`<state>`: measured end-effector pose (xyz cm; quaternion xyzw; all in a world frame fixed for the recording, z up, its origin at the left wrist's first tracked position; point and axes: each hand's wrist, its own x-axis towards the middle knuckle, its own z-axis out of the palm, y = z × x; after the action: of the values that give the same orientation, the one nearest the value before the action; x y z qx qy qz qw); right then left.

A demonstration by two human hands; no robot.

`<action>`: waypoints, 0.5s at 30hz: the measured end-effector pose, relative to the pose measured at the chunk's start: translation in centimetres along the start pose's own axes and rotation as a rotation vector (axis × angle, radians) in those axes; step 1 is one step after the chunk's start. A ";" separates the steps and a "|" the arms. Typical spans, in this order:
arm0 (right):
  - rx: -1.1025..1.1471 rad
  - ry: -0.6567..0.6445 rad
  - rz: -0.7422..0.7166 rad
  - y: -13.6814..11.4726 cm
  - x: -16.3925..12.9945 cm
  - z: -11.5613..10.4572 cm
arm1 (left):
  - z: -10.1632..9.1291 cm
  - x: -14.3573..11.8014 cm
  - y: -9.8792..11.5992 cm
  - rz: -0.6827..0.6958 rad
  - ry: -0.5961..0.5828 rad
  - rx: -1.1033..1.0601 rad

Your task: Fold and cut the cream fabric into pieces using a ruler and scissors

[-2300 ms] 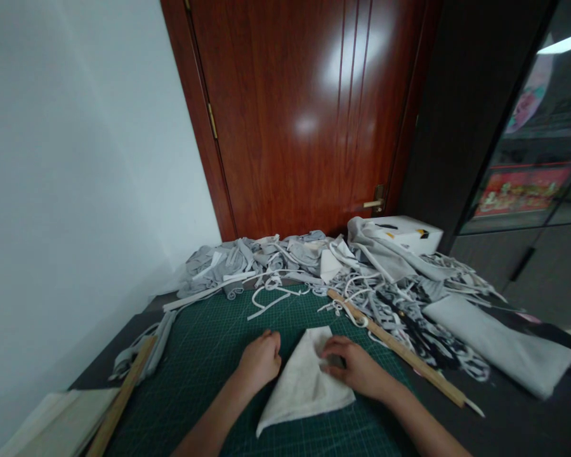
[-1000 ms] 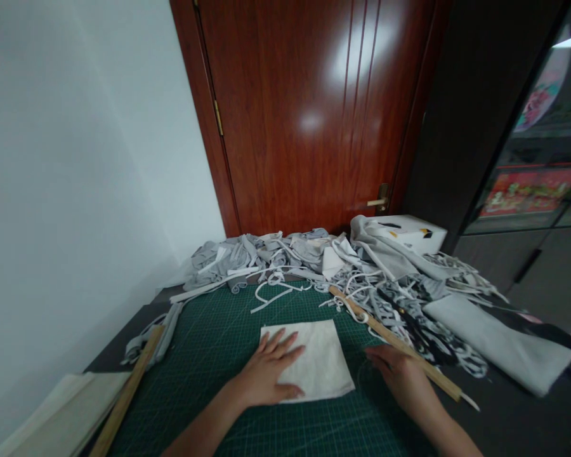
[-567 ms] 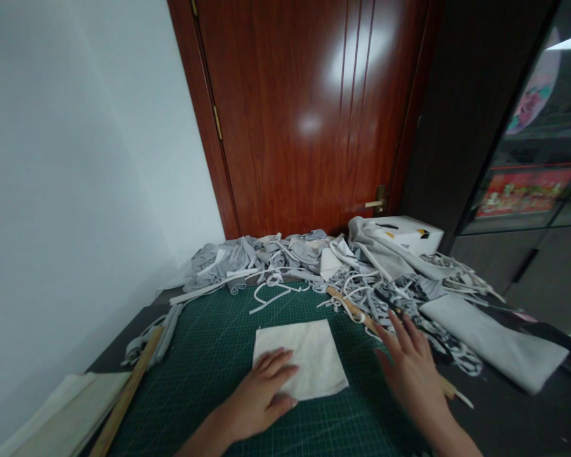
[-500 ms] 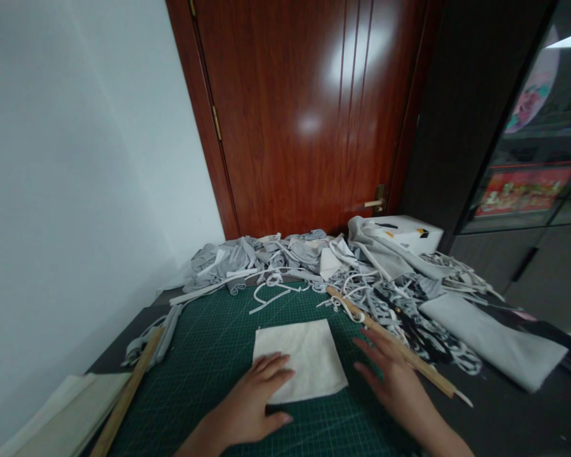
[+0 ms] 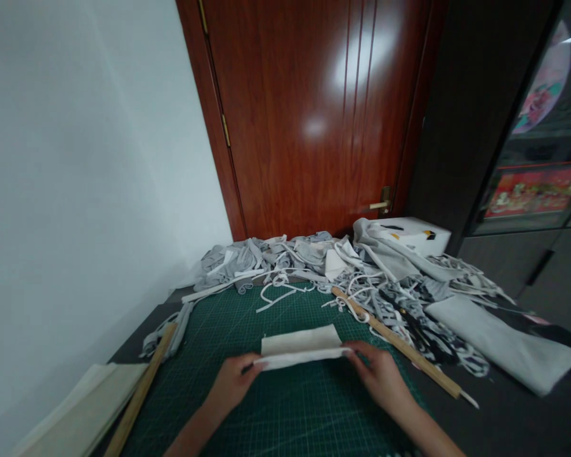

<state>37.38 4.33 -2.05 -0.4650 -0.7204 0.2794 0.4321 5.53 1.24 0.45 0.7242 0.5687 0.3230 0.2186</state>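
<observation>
A cream piece of fabric (image 5: 301,341) lies on the green cutting mat (image 5: 219,317), its near edge lifted and turned up toward the far side. My left hand (image 5: 238,377) pinches the near left corner between thumb and fingers. At the near right corner, my right hand (image 5: 374,367) grips the same edge in a pinch. The far part of the fabric still rests flat on the mat. A small dark thing shows by the left fingers; I cannot make out what it is.
Grey and white fabric scraps (image 5: 309,251) heap along the back. A wooden strip (image 5: 400,346) runs along the right, another wooden strip (image 5: 143,387) along the left beside stacked cream cloth (image 5: 80,412). A folded grey cloth (image 5: 499,339) and a white box (image 5: 413,235) are at right.
Both hands have closed on the fabric's near corners, where before the left lay flat on it and the right hovered beside it. The near edge has come up and over.
</observation>
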 end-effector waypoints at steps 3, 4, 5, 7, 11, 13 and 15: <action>0.297 0.145 0.085 -2.1 1.3 -0.5 | -1.0 1.1 2.9 -0.165 0.203 -0.338; 0.389 0.180 0.101 -2.8 1.6 -0.6 | -1.0 1.3 3.8 -0.177 0.236 -0.439; 0.471 0.210 0.115 -3.4 1.8 -0.5 | -1.0 1.4 4.5 -0.179 0.253 -0.523; 0.579 0.252 0.141 -4.4 1.6 -0.3 | -0.5 1.3 5.6 -0.177 0.292 -0.621; 0.567 0.310 0.114 -4.6 0.2 0.3 | 0.5 0.4 6.2 -0.193 0.439 -0.621; 0.482 0.328 0.074 -4.2 -0.6 0.4 | 0.7 -0.2 6.1 -0.197 0.455 -0.607; 0.405 0.317 0.062 -3.7 -1.4 0.3 | 0.7 -0.8 6.0 -0.180 0.419 -0.597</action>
<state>35.78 1.59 0.25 -0.4289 -0.5585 0.3546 0.6151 10.02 -1.07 3.94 0.4938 0.5434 0.5951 0.3267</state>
